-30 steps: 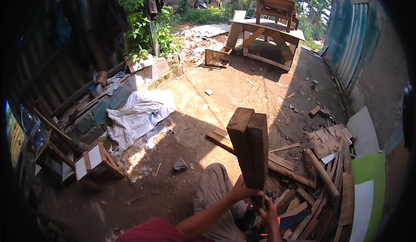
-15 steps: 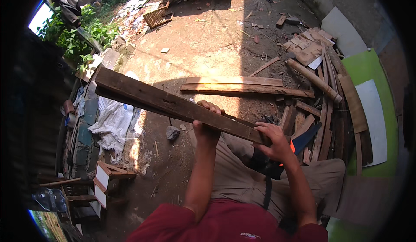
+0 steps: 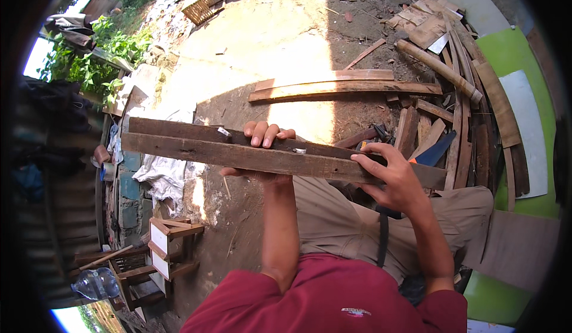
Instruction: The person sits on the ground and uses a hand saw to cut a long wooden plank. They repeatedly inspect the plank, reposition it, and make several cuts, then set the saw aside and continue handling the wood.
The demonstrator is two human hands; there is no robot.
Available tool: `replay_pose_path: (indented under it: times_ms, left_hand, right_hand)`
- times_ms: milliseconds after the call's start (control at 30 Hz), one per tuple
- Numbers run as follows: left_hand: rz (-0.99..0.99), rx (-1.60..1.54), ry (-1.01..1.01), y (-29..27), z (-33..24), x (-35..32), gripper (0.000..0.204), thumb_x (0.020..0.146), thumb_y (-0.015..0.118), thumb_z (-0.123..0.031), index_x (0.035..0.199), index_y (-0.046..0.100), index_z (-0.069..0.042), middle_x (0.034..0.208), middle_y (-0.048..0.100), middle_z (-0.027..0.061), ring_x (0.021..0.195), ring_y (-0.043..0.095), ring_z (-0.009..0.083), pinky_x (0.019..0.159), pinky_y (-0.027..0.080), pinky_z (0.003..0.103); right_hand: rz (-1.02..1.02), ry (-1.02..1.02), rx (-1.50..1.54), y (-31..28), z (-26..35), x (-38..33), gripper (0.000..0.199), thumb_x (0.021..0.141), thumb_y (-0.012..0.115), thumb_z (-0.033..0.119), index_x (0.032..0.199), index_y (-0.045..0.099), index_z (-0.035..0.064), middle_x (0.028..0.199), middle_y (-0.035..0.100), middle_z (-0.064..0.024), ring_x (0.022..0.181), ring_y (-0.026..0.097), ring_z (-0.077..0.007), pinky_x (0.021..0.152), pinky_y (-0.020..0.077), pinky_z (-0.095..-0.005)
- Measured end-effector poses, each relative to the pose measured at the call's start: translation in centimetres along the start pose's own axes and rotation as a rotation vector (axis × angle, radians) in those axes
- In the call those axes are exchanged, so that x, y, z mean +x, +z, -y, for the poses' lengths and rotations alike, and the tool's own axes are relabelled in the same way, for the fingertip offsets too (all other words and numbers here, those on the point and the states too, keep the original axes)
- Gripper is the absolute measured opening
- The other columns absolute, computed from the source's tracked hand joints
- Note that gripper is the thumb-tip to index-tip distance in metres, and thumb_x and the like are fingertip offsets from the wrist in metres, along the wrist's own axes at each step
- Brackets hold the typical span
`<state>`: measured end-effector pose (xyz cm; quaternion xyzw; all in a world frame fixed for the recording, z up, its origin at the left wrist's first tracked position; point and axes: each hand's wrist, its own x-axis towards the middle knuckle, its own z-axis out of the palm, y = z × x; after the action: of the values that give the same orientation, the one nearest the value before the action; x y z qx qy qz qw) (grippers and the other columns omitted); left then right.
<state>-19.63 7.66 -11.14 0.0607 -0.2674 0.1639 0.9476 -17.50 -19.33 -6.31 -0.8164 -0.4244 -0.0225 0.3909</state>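
Across my lap I hold two long dark brown wooden boards, the near board (image 3: 238, 159) lying alongside the far board (image 3: 179, 129). Small white pieces (image 3: 300, 151) show at the boards' edges. My left hand (image 3: 266, 134) grips both from below near the middle, its fingers curled over the far board; part of the palm is hidden. Around the right end closes my right hand (image 3: 393, 175), thumb and fingers on the near board. Just beyond that hand lies a blue and orange object (image 3: 438, 149), its kind unclear.
Reddish planks (image 3: 345, 89) lie on the ground ahead. Scrap wood and a round pole (image 3: 441, 71) are piled to the right, by a green panel (image 3: 524, 77). At left are a white sack (image 3: 164, 178), a small wooden frame (image 3: 161, 249) and a plastic bottle (image 3: 98, 282).
The boards have turned nearly level, their left end coming lower, and the far board and white pieces now show. Both hands keep hold. My view has tilted down.
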Motion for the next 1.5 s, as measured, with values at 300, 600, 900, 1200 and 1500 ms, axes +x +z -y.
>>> replay_pose_path:
  times_ms: [300,600,900,1200,1500]
  left_hand:
    - [-0.039,0.050,-0.007,-0.8,1.5,-1.3,0.078,0.061,0.086,-0.062,0.110,0.051,-0.013,0.093,0.052,-0.0016,0.093,0.056,0.0146,0.101,0.042,0.044]
    - [-0.322,0.428,-0.020,-0.1,3.4,-2.4,0.076,0.068,0.081,-0.064,0.112,0.048,-0.012,0.095,0.050,0.0007,0.096,0.055,0.0161,0.100,0.045,0.040]
    - [-0.580,0.573,-0.155,1.0,6.6,-2.1,0.064,0.075,0.084,-0.039,0.118,0.050,-0.007,0.102,0.059,0.0054,0.095,0.061,0.0179,0.084,0.052,0.035]
    - [-0.593,0.921,-0.182,2.6,10.4,-3.6,0.062,0.065,0.092,-0.015,0.115,0.059,-0.001,0.105,0.066,0.0053,0.096,0.062,0.0148,0.084,0.052,0.031]
    - [-0.564,1.002,-0.102,2.3,9.7,-5.7,0.069,0.065,0.092,-0.022,0.120,0.056,-0.001,0.108,0.064,0.0061,0.100,0.061,0.0153,0.087,0.050,0.031]
  right_hand:
    - [-0.023,0.073,0.075,0.9,-0.2,-1.3,0.060,0.064,0.082,0.004,0.121,0.065,0.0085,0.116,0.058,-0.0165,0.103,0.063,-0.0337,0.087,0.0534,-0.0413]
    - [0.048,0.146,0.200,1.6,-3.4,-2.5,0.056,0.065,0.082,0.005,0.118,0.065,0.0007,0.118,0.058,-0.0169,0.102,0.063,-0.0314,0.089,0.0508,-0.0382]
    - [0.074,0.259,0.453,1.9,-6.3,-3.1,0.052,0.069,0.076,0.007,0.117,0.062,-0.0063,0.114,0.062,-0.0184,0.106,0.060,-0.0290,0.094,0.0451,-0.0348]
    - [0.170,0.408,0.815,3.1,-13.1,-5.5,0.058,0.075,0.072,0.000,0.129,0.055,-0.0100,0.132,0.055,-0.0152,0.120,0.055,-0.0211,0.104,0.0405,-0.0335]
    - [0.217,0.417,0.659,3.9,-12.3,-4.9,0.058,0.074,0.076,-0.001,0.129,0.057,-0.0068,0.128,0.062,-0.0131,0.119,0.057,-0.0193,0.103,0.0418,-0.0321]
